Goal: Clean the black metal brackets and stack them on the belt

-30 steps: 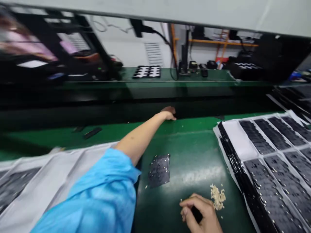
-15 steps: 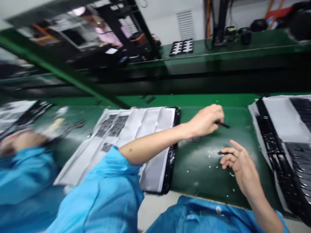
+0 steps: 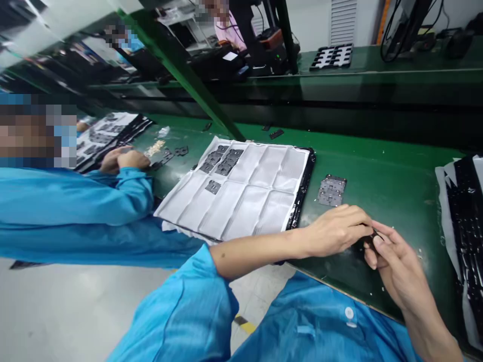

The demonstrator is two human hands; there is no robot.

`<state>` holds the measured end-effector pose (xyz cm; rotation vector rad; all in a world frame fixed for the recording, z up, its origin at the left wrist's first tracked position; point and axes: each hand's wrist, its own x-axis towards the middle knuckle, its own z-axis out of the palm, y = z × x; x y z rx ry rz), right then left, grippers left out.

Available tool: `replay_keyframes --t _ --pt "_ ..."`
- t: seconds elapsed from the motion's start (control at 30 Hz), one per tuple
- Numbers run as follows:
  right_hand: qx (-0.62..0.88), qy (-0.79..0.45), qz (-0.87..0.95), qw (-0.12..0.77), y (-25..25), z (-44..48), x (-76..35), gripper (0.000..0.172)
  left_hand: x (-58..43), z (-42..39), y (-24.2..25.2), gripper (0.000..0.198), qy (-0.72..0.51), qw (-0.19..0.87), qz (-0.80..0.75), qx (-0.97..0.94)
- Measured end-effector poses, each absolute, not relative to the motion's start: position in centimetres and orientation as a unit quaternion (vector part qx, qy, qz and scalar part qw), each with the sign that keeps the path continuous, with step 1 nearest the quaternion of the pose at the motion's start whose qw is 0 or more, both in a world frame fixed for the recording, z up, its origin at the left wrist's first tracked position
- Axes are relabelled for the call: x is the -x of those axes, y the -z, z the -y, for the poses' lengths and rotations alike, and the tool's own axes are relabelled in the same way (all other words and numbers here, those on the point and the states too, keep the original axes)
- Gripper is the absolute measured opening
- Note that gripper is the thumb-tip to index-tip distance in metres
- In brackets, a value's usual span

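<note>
My left hand (image 3: pixel 337 230) reaches across from the left, its fingers closed and meeting those of my right hand (image 3: pixel 394 259) over the table's near side. Between the fingertips is a small black part (image 3: pixel 374 235), pinched by both hands. Its shape is mostly hidden, and I cannot tell whether it is one piece or two. Just beyond my left hand, several flat grey plates with cut-outs (image 3: pixel 332 190) lie together on the green table (image 3: pixel 396 193).
Left of my hands, a white-lined tray (image 3: pixel 287 168) with compartments holds several grey plates. Another black tray (image 3: pixel 473 211) stands at the right edge. A co-worker in a blue sleeve (image 3: pixel 75 196) works at the left. Small black pieces (image 3: pixel 276 134) lie near the back; a green post (image 3: pixel 188 75) slants overhead.
My left hand has come down and toward me, meeting my right hand; before, they were apart, each with a dark piece. The view has swung left, and the grey plates are now uncovered.
</note>
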<state>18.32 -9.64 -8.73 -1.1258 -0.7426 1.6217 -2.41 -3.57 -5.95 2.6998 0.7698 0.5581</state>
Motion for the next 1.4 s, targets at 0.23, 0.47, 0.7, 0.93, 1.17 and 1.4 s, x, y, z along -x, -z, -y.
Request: replay_keyframes --t 0.23,0.47,0.7,0.93,1.17,1.4 --pt "0.538 -0.562 0.287 0.559 9.2 10.2 -20.7 0.052 5.0 6.2 8.6 0.077 -0.024 0.014 -0.581 -0.813" --pt "0.543 -0.530 0.312 0.572 9.8 10.2 -20.4 0.050 4.5 8.6 11.4 0.075 0.041 -0.022 -0.598 -0.800" --pt "0.535 -0.518 0.318 0.587 9.8 10.7 -21.2 0.045 2.7 12.9 10.7 0.063 -0.020 0.037 -0.465 -0.885" --pt "0.545 -0.503 0.314 0.592 9.7 10.9 -21.4 0.047 2.8 9.0 12.8 0.083 -0.047 0.031 -0.651 -0.757" --pt "0.563 -0.468 0.345 0.587 9.9 11.2 -21.5 0.044 2.1 12.0 12.6 0.073 -0.041 0.052 -0.584 -0.809" --pt "0.569 -0.453 0.351 0.590 9.7 11.4 -21.7 0.044 1.9 13.6 11.8 0.069 -0.090 0.120 -0.472 -0.869"
